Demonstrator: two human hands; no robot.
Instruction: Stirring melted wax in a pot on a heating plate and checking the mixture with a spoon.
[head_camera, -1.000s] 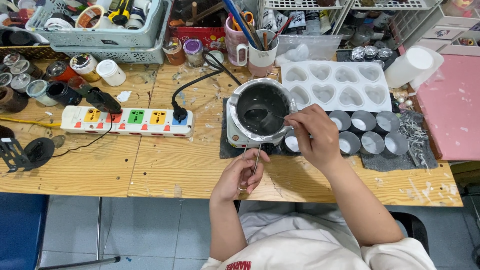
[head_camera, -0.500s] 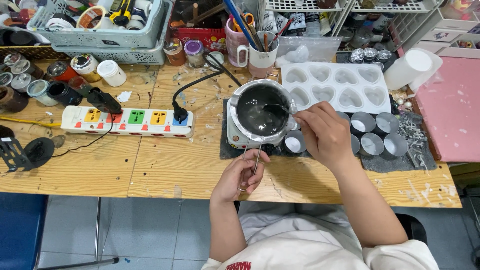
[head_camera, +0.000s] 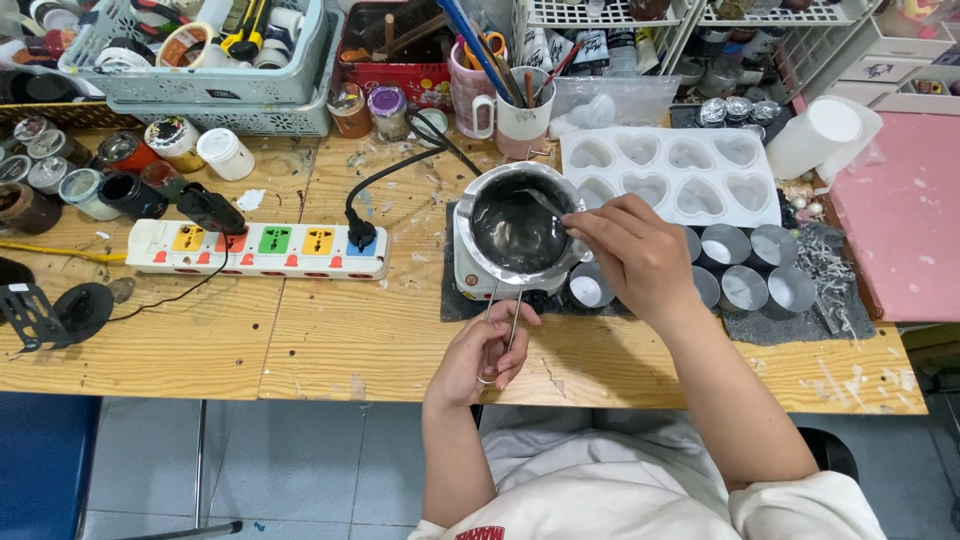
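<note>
A metal melting pot (head_camera: 517, 228) with dark liquid sits on a small white electric heater (head_camera: 470, 276) atop a grey mat. My left hand (head_camera: 487, 347) grips the pot's long wire handle (head_camera: 513, 315) at the table's front edge. My right hand (head_camera: 632, 252) is at the pot's right rim and holds a thin metal spoon (head_camera: 546, 203) whose tip is in the liquid. Several small round metal cups (head_camera: 745, 267) stand just right of my right hand, some hidden behind it.
A white heart-shaped mould tray (head_camera: 668, 170) lies behind the cups. A power strip with coloured sockets (head_camera: 258, 248) lies left of the heater. Jars, mugs of tools and grey baskets (head_camera: 200, 60) crowd the back. A pink board (head_camera: 900, 215) is at the right.
My right hand has moved the spoon from the pot's middle toward its upper right rim. My left hand has stayed on the handle.
</note>
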